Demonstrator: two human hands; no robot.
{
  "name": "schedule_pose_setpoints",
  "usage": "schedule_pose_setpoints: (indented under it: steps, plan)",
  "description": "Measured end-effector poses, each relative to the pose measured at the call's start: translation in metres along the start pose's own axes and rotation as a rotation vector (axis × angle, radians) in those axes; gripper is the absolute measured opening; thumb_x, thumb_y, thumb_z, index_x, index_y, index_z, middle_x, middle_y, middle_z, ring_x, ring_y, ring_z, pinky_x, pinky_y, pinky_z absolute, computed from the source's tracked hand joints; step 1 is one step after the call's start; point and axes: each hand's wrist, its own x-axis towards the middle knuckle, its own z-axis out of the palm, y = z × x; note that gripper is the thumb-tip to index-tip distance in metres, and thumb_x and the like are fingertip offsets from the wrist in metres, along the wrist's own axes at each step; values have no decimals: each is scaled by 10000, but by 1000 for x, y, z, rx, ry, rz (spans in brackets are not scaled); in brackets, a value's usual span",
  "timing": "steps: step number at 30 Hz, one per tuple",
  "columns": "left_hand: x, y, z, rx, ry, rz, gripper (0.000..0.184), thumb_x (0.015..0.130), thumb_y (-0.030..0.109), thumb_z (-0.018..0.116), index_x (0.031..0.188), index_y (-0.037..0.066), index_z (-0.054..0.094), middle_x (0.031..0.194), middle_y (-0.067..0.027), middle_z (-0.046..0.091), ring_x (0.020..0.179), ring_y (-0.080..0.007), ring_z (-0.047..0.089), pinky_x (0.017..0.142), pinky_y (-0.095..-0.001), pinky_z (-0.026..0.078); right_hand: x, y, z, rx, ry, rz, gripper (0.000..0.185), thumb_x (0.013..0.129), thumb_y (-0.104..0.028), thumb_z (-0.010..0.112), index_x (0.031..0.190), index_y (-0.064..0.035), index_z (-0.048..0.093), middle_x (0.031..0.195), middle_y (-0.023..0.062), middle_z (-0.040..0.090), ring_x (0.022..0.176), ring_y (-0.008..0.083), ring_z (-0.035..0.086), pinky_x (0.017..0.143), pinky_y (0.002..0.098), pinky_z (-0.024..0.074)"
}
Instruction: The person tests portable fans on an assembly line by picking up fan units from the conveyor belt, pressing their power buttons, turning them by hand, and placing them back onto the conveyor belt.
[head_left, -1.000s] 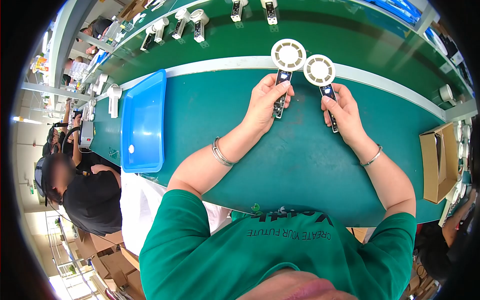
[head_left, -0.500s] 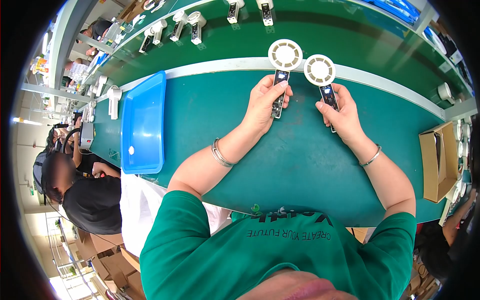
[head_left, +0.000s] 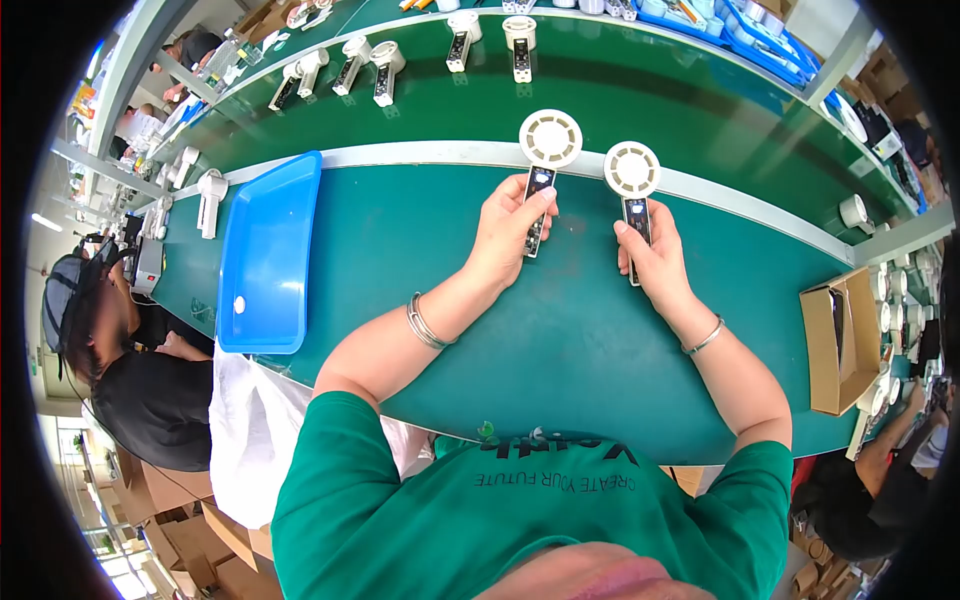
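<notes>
My left hand [head_left: 507, 228] is closed around the handle of a white handheld fan [head_left: 550, 139], its round slotted head pointing up and away from me. The handle's front is uncovered, showing a dark circuit board with a small lit patch, and my thumb presses on it. A similar handheld fan [head_left: 632, 170] is gripped in my right hand [head_left: 657, 258], thumb lying along its exposed board. Both fans are held side by side above the green table [head_left: 560, 340], heads apart from each other. My fingers behind the handles are partly hidden.
On the left lies a blue tray [head_left: 262, 300] with a small white piece in it. Several similar fans, one of them this fan [head_left: 520, 50], stand on the green ledge behind. A cardboard box [head_left: 842, 340] is at the right edge. A person in black [head_left: 150, 410] sits at left.
The whole view has shifted, so the table edge and back shelf appear lower. Both hands still hold the fans; the right fan has turned more upright.
</notes>
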Motion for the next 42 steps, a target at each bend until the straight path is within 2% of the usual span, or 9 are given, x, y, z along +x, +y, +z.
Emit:
schedule_pose_setpoints:
  steps: [17, 22, 24, 26, 29, 32, 38, 40, 42]
  plan:
    - [-38, 54, 1, 358, -4, 177, 329, 880, 110, 597, 1168, 2, 482, 833, -78, 626, 618, -64, 517, 503, -203, 420, -7, -54, -18, -49, -60, 255, 338, 871, -164, 600, 1137, -5, 465, 742, 22, 516, 529, 79, 480, 450, 242, 427]
    - [-110, 165, 35, -48, -7, 990, 379, 843, 278, 585, 1077, -10, 505, 901, -147, 576, 641, -137, 531, 528, -236, 436, -77, -165, -52, -1, 240, -1033, 328, 875, -260, 520, 1085, -12, 481, 813, 67, 535, 671, 139, 510, 566, 272, 431]
    - [-114, 169, 36, 202, 61, 1166, 330, 835, 247, 587, 1018, -26, 552, 886, -143, 583, 656, -147, 539, 548, -256, 451, -91, -175, -39, -160, 228, -807, 337, 865, -217, 511, 1104, 17, 467, 889, 93, 532, 681, 143, 503, 605, 281, 435]
    - [-108, 141, 14, 378, 111, 800, 292, 790, 124, 615, 1034, -26, 563, 891, -147, 613, 653, -165, 567, 521, -274, 458, -98, -174, -30, -247, 120, -599, 346, 856, -148, 520, 1142, 34, 452, 928, 93, 527, 673, 137, 499, 605, 271, 435]
    - [-101, 132, -1, 751, -215, 472, 475, 775, 51, 697, 1216, -12, 530, 1074, -89, 629, 999, -140, 574, 855, -284, 467, -92, -145, -42, -594, -83, -499, 411, 856, -118, 606, 1199, 32, 438, 953, 105, 569, 796, 173, 551, 702, 304, 468]
    - [-100, 101, -27, 629, -131, 136, 430, 787, 32, 686, 1189, -23, 544, 1087, -117, 620, 991, -134, 580, 852, -274, 474, -97, -104, -67, -579, -261, 72, 451, 842, -129, 641, 1223, 11, 444, 986, 107, 567, 869, 172, 548, 755, 293, 464]
    - [-112, 107, -43, 508, -126, 71, 382, 799, -39, 644, 1170, -43, 552, 1078, -106, 625, 997, -140, 587, 873, -279, 475, -114, -96, -83, -676, -255, 53, 434, 827, -106, 640, 1196, 16, 447, 932, 165, 594, 830, 244, 592, 744, 324, 475]
    - [-106, 78, -62, 615, -206, -51, 374, 784, -66, 625, 1152, -33, 563, 1025, -104, 641, 838, -103, 587, 693, -232, 473, -110, -88, -88, -915, -394, 275, 427, 819, -101, 638, 1181, 19, 447, 917, 207, 600, 822, 308, 605, 742, 345, 482]
    - [-108, 85, -62, 701, -220, -240, 370, 776, -69, 628, 1141, -37, 571, 1016, -98, 647, 842, -111, 612, 668, -234, 497, -118, -99, -85, -779, -347, 64, 423, 821, -98, 634, 1182, 20, 446, 909, 209, 601, 804, 309, 608, 735, 343, 484]
